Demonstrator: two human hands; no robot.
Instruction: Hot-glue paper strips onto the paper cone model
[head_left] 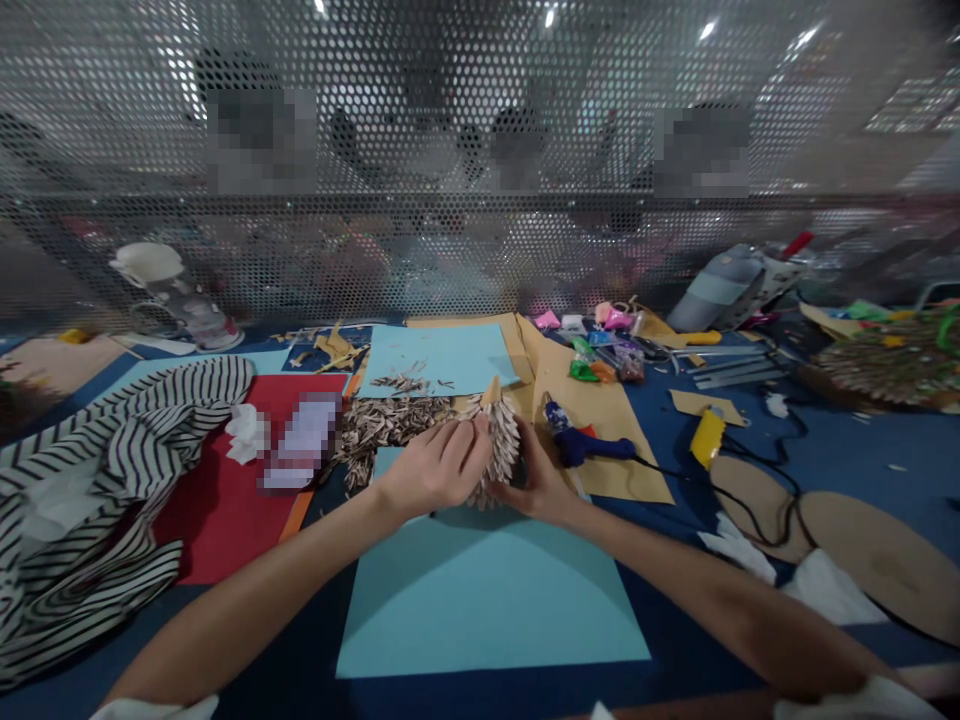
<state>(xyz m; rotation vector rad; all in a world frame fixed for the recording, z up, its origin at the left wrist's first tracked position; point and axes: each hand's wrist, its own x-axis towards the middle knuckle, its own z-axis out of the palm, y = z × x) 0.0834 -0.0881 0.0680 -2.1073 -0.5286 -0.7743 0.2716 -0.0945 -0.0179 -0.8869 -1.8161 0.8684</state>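
Both my hands meet at the middle of the table on a cone-shaped craft piece covered in rows of sunflower seeds. My left hand curls over its left side, fingers pressed against the seeds. My right hand cups it from the right and underneath. The piece sits above a light blue paper sheet. A pile of loose sunflower seeds lies just left of it.
A blue glue gun with black cord lies on brown paper to the right. A striped cloth, red paper and tissues lie left. Cardboard ovals, a yellow object and craft clutter sit right. A perforated metal screen closes the back.
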